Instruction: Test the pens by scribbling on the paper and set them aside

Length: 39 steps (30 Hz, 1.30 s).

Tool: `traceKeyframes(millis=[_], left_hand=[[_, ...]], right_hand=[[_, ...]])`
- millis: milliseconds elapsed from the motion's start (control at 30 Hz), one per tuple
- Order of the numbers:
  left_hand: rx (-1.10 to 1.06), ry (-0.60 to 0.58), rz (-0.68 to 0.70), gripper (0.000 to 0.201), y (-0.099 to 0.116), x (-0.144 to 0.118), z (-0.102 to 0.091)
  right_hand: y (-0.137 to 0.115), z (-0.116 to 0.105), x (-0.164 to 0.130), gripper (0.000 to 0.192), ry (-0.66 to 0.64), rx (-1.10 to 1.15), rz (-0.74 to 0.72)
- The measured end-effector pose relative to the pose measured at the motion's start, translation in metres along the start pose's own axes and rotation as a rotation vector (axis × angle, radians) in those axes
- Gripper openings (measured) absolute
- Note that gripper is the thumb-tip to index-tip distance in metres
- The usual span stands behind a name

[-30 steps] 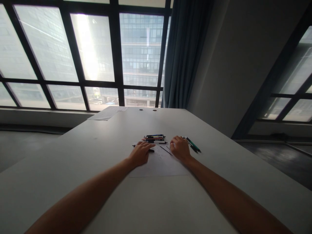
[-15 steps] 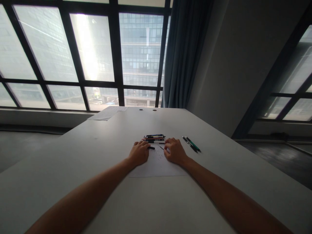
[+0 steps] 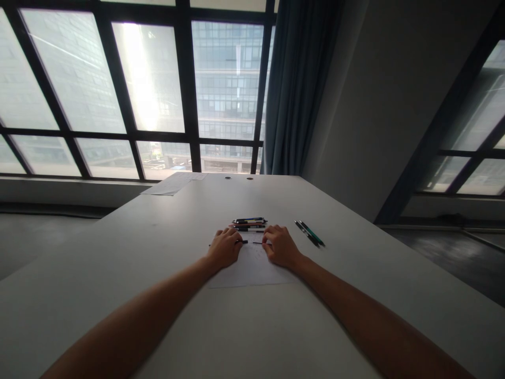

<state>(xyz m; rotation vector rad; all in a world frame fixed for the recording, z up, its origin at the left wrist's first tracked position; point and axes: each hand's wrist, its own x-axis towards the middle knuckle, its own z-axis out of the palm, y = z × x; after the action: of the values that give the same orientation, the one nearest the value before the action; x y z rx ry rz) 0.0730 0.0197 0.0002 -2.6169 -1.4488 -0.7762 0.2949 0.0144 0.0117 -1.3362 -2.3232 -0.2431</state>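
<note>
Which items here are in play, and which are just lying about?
In play:
- left hand, shut on black pen
- right hand, pinching a thin dark piece
- paper sheet under both hands

Lying about:
- bunch of pens beyond the hands
- two pens to the right
- far papers
</note>
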Motion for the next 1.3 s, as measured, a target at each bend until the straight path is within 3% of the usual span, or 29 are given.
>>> traceKeyframes(millis=[133, 700, 833, 1033, 1300], left_hand=[[-0.008, 0.009, 0.005, 0.015, 0.0012, 0.0004, -0.0009], [-0.009, 0.012, -0.030, 0.014, 0.0012, 0.0006, -0.0013], [-0.048, 0.032, -0.010, 0.020, -0.0004, 0.0005, 0.0008], [-0.159, 0.059, 0.039, 0.024, -0.0039, 0.0006, 0.0038], [-0.265, 0.048, 0.081, 0.023, -0.0046, 0.0009, 0.0041]], right_hand=[[0.0002, 0.0003, 0.0001, 0.012, 0.024, -0.011, 0.008], [-0.0012, 0.0014, 0.0020, 0.008, -0.019, -0.032, 0.080], [-0.0022, 0.0011, 0.0024, 0.008, -0.033, -0.040, 0.070], [-0.0036, 0.0011, 0.0021, 0.010, 0.055, -0.016, 0.074], [-0.0044, 0.0011, 0.0025, 0.011, 0.038, -0.024, 0.010]])
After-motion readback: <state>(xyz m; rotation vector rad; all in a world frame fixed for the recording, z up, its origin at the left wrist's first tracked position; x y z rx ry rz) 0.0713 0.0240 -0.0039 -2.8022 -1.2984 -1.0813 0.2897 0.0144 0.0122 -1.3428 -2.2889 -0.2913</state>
